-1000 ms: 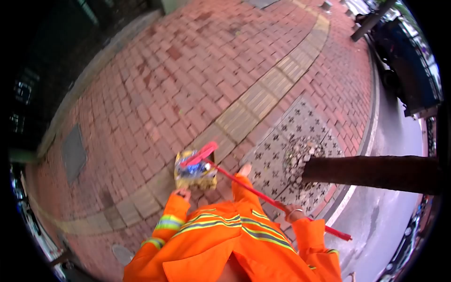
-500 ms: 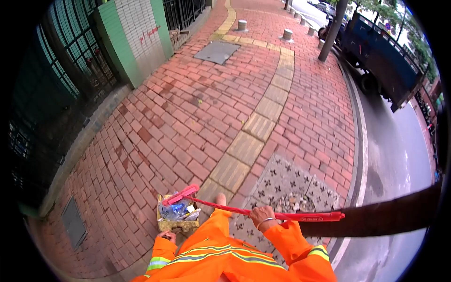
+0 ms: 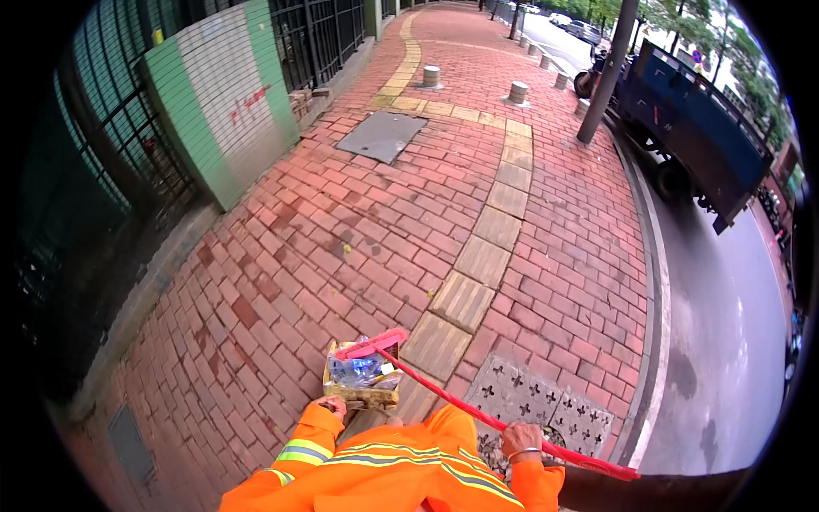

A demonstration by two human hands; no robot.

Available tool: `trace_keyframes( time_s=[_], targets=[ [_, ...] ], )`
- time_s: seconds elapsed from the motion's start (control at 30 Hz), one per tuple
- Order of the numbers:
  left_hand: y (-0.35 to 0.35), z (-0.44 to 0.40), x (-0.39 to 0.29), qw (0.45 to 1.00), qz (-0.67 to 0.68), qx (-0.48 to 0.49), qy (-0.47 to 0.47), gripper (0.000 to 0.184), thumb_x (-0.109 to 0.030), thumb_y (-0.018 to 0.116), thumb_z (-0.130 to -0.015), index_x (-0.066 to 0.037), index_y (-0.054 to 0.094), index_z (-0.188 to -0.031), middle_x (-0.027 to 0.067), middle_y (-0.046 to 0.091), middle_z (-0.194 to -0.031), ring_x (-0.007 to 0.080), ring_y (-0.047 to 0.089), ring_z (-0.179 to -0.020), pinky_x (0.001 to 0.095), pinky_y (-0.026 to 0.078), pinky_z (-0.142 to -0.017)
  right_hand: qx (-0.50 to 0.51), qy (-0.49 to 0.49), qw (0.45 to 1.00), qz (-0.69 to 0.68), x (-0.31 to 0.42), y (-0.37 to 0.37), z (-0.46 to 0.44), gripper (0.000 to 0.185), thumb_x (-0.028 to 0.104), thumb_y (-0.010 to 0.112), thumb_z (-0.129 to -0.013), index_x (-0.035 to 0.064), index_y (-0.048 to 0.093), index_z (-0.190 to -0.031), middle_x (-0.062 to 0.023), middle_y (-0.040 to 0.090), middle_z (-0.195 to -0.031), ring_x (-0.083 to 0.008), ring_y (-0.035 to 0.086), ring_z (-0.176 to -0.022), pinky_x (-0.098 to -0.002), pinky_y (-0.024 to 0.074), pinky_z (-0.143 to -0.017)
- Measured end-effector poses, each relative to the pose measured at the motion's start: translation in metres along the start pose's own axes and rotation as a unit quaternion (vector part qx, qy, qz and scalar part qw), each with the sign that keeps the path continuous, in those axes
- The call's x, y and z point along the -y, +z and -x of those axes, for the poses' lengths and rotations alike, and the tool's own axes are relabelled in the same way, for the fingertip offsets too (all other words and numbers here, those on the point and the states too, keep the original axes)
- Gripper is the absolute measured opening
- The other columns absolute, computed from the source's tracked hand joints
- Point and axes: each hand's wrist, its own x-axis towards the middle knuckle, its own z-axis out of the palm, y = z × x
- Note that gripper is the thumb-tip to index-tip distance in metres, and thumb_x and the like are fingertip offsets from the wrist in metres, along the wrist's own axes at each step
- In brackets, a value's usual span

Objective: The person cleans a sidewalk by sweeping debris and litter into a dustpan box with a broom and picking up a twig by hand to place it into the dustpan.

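Observation:
My right hand [image 3: 521, 439] is wrapped round the red handle of a broom [image 3: 461, 403], whose pink-red head rests over the top of a yellowish box-like container [image 3: 365, 394]. Inside the container lie blue and clear plastic scraps [image 3: 354, 370]. My left hand [image 3: 330, 406] is at the near left corner of the container, fingers curled; what they grip, perhaps a handle, is too small to make out. Both arms wear orange sleeves with reflective bands.
Red brick pavement [image 3: 358, 247] carries a yellow tactile strip [image 3: 484, 260]. Short bollards [image 3: 518, 92], a tree trunk [image 3: 610, 72] and a blue truck [image 3: 691, 119] stand ahead and right. A green-white wall [image 3: 223, 102] and fence are left. A perforated grate [image 3: 533, 397] lies near my right hand.
The view has tilted up and shows more pavement ahead. The wall and bollards have come nearer. The container and broom have moved along with me, both still by my hands.

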Motion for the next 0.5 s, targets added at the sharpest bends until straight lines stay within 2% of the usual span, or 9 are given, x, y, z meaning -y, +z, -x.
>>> trace_keyframes(
  time_s=[0.13, 0.17, 0.23, 0.3, 0.33, 0.43, 0.47, 0.5],
  targets=[
    [0.082, -0.078, 0.001, 0.999, -0.033, -0.002, 0.007, 0.022, -0.005, 0.054, -0.067, 0.001, 0.034, -0.069, 0.0076, 0.038, -0.062, 0.0129, 0.040, -0.045, 0.0211, 0.042, -0.040, 0.029, -0.001, 0.999, -0.039, -0.056, -0.031, -0.088, 0.009, 0.014, 0.053, -0.062, 0.0113, 0.062, -0.064, -0.0068, 0.060, -0.066, -0.0217, 0.060, -0.066, -0.0333, 0.0440, -0.054],
    [0.108, -0.077, 0.047, 0.999, -0.017, 0.003, 0.036, 0.021, -0.005, 0.054, -0.067, 0.001, 0.033, -0.069, 0.0080, 0.037, -0.061, 0.0128, 0.040, -0.045, 0.0204, 0.042, -0.039, 0.024, 0.005, 0.999, -0.033, -0.071, -0.027, -0.110, 0.009, 0.014, 0.054, -0.062, 0.0115, 0.062, -0.064, -0.0070, 0.060, -0.066, -0.0219, 0.060, -0.066, -0.0332, 0.0440, -0.055],
    [0.141, -0.122, 0.043, 0.999, -0.005, 0.014, 0.048, 0.020, -0.003, 0.053, -0.067, 0.000, 0.034, -0.068, 0.0080, 0.037, -0.061, 0.0129, 0.041, -0.047, 0.0203, 0.042, -0.039, 0.003, 0.003, 1.000, -0.025, -0.104, -0.034, -0.162, 0.009, 0.014, 0.054, -0.061, 0.0108, 0.062, -0.063, -0.0081, 0.061, -0.067, -0.0226, 0.060, -0.067, -0.0331, 0.0437, -0.057],
    [0.175, -0.148, 0.065, 0.994, -0.033, 0.053, 0.095, 0.018, -0.002, 0.053, -0.067, 0.000, 0.034, -0.068, 0.0081, 0.037, -0.061, 0.0129, 0.041, -0.049, 0.0199, 0.042, -0.040, -0.021, -0.007, 0.999, -0.027, -0.136, -0.053, -0.205, 0.010, 0.014, 0.052, -0.060, 0.0089, 0.061, -0.063, -0.0098, 0.061, -0.068, -0.0238, 0.060, -0.067, -0.0332, 0.0431, -0.059],
    [0.192, -0.158, 0.075, 0.990, -0.047, 0.068, 0.118, 0.018, -0.002, 0.052, -0.067, 0.000, 0.035, -0.067, 0.0081, 0.037, -0.061, 0.0129, 0.042, -0.050, 0.0197, 0.043, -0.040, 0.024, -0.027, 0.999, -0.029, -0.150, -0.077, -0.227, 0.014, 0.015, 0.051, -0.061, 0.0077, 0.060, -0.068, -0.0105, 0.061, -0.068, -0.0244, 0.060, -0.069, -0.0334, 0.0420, -0.061],
    [0.245, -0.188, 0.093, 0.995, -0.010, 0.085, 0.052, 0.016, 0.000, 0.052, -0.067, -0.001, 0.036, -0.067, 0.0080, 0.038, -0.061, 0.0128, 0.041, -0.051, 0.0197, 0.043, -0.041, -0.028, -0.048, 0.998, 0.000, -0.196, -0.096, -0.300, 0.015, 0.015, 0.052, -0.061, 0.0074, 0.060, -0.070, -0.0106, 0.061, -0.068, -0.0244, 0.060, -0.068, -0.0336, 0.0415, -0.060],
    [0.263, -0.190, 0.110, 0.998, 0.026, 0.056, 0.030, 0.014, -0.001, 0.052, -0.068, -0.001, 0.038, -0.065, 0.0078, 0.039, -0.060, 0.0132, 0.041, -0.051, 0.0202, 0.042, -0.041, -0.033, -0.053, 0.998, 0.009, -0.208, -0.100, -0.328, 0.013, 0.015, 0.052, -0.060, 0.0080, 0.060, -0.067, -0.0106, 0.061, -0.067, -0.0250, 0.060, -0.067, -0.0335, 0.0414, -0.060],
    [0.271, -0.202, 0.116, 0.994, 0.024, 0.071, 0.075, 0.014, -0.001, 0.052, -0.068, -0.001, 0.038, -0.065, 0.0077, 0.039, -0.060, 0.0135, 0.041, -0.051, 0.0204, 0.042, -0.041, -0.030, -0.074, 0.997, 0.002, -0.220, -0.103, -0.350, 0.013, 0.015, 0.052, -0.060, 0.0081, 0.061, -0.067, -0.0107, 0.061, -0.067, -0.0253, 0.060, -0.067, -0.0337, 0.0413, -0.060]
  ],
)
